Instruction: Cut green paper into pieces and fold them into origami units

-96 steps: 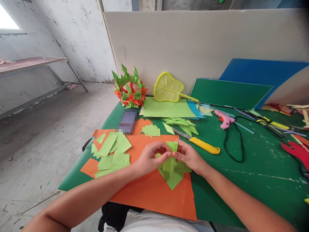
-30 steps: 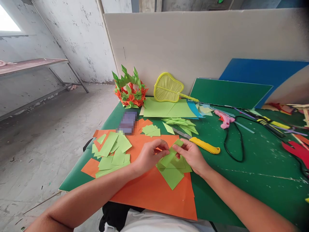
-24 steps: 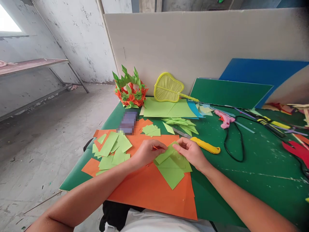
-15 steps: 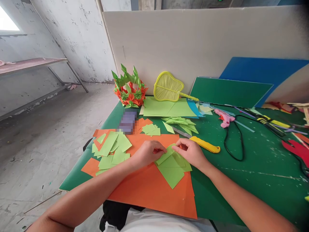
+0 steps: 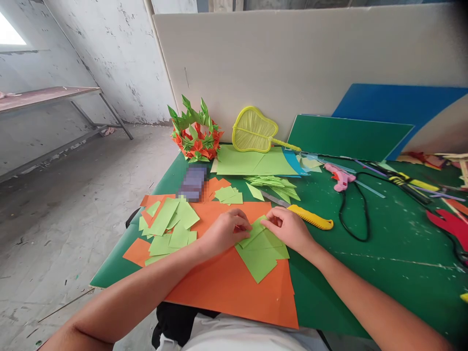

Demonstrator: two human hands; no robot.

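Note:
My left hand [image 5: 229, 228] and my right hand [image 5: 287, 225] meet over the orange paper sheet [image 5: 234, 282]. Between them is a small piece of green paper [image 5: 256, 233], its opposite ends pinched in my closed fingers. Under it lie several loose green paper squares [image 5: 259, 265]. To the left of my left hand is a scattered pile of green paper pieces [image 5: 171, 222]. A yellow-handled knife [image 5: 310, 217] rests just beyond my right hand, with folded green paper pieces [image 5: 278, 185] behind its blade.
At the back left stands an orange and green folded-paper crown [image 5: 197, 134], beside a yellow fan [image 5: 255, 130]. A pink glue gun [image 5: 340, 177] with a looped black cord lies on the green table [image 5: 365, 287]. A blurred dark rectangle [image 5: 193, 183] sits left of centre.
My left fingers have shifted slightly along the green paper piece, which lies a little flatter. My right hand has hardly moved.

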